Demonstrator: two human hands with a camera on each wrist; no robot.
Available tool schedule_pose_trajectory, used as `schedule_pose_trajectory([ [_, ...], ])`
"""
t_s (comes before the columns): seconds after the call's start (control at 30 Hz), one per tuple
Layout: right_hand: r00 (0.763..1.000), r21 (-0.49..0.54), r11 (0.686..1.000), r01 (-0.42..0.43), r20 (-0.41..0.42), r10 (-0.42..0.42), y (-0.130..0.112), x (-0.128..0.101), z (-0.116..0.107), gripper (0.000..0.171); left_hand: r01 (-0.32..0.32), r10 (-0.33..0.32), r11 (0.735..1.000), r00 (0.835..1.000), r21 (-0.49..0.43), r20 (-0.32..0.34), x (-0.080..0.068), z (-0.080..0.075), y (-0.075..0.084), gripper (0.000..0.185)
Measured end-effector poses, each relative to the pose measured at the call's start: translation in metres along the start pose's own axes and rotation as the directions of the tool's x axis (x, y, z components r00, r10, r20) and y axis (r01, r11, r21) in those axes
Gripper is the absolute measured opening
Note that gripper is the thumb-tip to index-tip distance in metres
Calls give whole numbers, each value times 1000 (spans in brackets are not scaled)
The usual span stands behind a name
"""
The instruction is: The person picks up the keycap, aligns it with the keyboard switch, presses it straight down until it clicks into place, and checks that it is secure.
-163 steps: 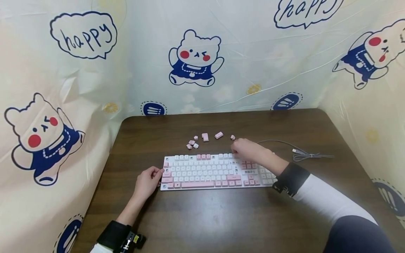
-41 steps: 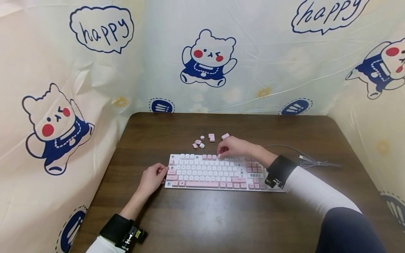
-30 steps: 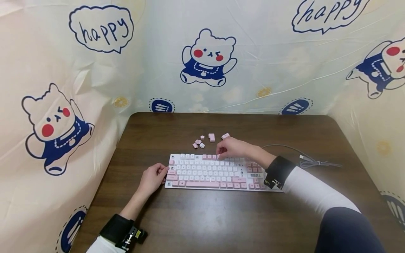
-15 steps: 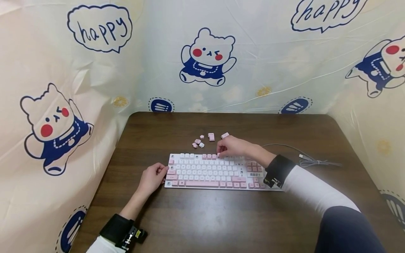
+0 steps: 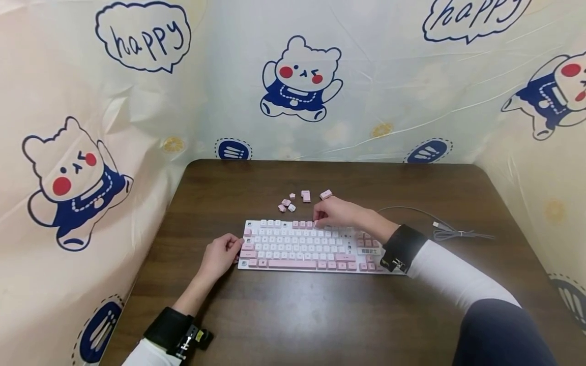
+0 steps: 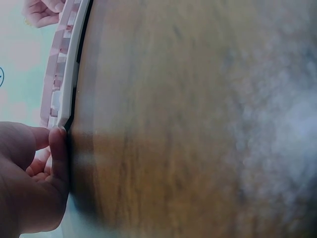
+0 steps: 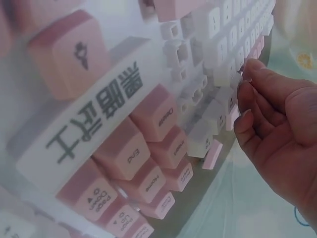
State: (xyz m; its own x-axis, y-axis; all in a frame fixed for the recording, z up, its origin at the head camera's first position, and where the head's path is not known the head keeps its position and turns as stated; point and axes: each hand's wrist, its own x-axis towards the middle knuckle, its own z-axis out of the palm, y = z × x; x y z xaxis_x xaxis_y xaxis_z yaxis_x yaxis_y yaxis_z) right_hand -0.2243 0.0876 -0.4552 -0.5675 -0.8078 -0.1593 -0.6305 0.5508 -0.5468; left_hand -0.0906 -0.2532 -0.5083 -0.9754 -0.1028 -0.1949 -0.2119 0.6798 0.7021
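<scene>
A pink and white keyboard (image 5: 297, 249) lies across the middle of the dark wooden table (image 5: 320, 315). My left hand (image 5: 234, 245) holds its left end with curled fingers; in the left wrist view the thumb (image 6: 58, 148) presses on the keyboard's corner (image 6: 69, 99). My right hand (image 5: 318, 219) is over the middle of the top key row. Its fingertips (image 7: 245, 74) pinch a small pale keycap (image 7: 225, 75) down among the keys there. Several loose pink keycaps (image 5: 288, 205) lie just behind the keyboard, left of the right hand.
The keyboard's grey cable (image 5: 439, 229) curls on the table to the right. Printed plastic sheeting (image 5: 297, 101) walls in the table at the back and both sides. Bare wood runs in front of the keyboard.
Since the oldest frame my right hand moved left along the top row, and one loose keycap has left the table. Over the last second both hands have barely moved.
</scene>
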Motion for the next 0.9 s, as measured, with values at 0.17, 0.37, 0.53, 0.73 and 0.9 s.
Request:
schedule_pose_trajectory([
  [0.17, 1000, -107, 994, -13, -13, 12, -10, 1, 1, 8, 8, -8, 1000, 1000, 6, 3, 2, -2, 3, 20],
  [0.37, 996, -160, 983, -89, -41, 83, -23, 3, 0, 12, 15, -15, 1000, 1000, 8, 15, 5, -3, 6, 21],
  [0.53, 981, -115, 974, -194, -36, 191, -24, 6, -2, 8, 22, -22, 1000, 999, 7, 33, 6, -3, 6, 21],
  [0.73, 977, -177, 961, -212, -36, 209, -34, 11, -3, 17, 31, -31, 999, 999, 10, 31, 8, -5, 7, 21],
  [0.9, 975, -290, 930, -224, -74, 211, -46, 15, -1, 14, 37, -37, 999, 999, 13, 35, 10, -8, 10, 21],
])
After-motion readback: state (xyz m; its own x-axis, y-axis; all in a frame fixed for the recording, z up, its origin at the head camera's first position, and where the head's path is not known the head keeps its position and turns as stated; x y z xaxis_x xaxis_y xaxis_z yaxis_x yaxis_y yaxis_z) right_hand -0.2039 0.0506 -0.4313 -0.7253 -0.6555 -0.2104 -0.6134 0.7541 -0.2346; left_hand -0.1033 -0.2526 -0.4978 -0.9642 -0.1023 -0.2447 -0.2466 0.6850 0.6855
